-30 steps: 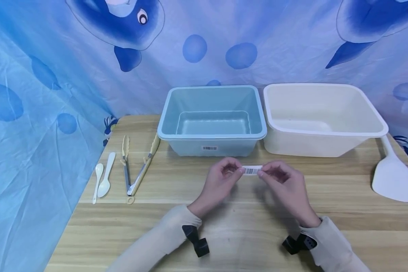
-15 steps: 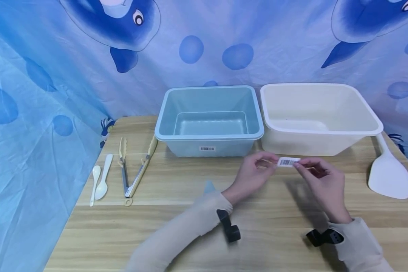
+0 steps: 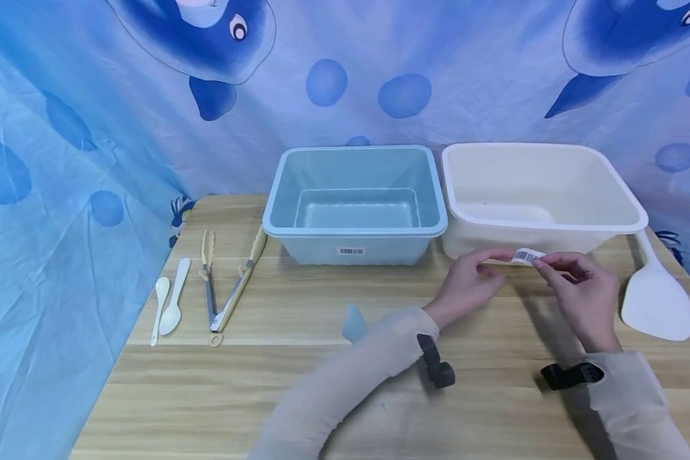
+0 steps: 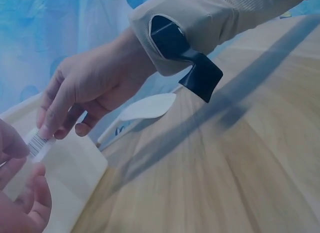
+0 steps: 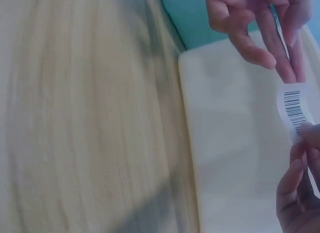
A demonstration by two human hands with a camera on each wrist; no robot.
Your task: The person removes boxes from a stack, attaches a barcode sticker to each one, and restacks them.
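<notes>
Barcode sticker (image 3: 526,256) hung before the white basin (image 3: 543,185)
Right fingers (image 3: 566,259) pinched it, straight left fingers (image 3: 497,254) touched it; blue basin (image 3: 305,246) and tongs (image 3: 232,303) lay left, spatula (image 3: 658,300) right.

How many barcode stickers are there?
2. One barcode is on the front of the blue bin. The other sticker is pinched by the right hand, near the front of the white bin. More could be hidden on sides we can't see.

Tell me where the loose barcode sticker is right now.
In the head view, the barcode sticker is right of centre, in front of the white bin, between the left hand and the right hand.
</notes>
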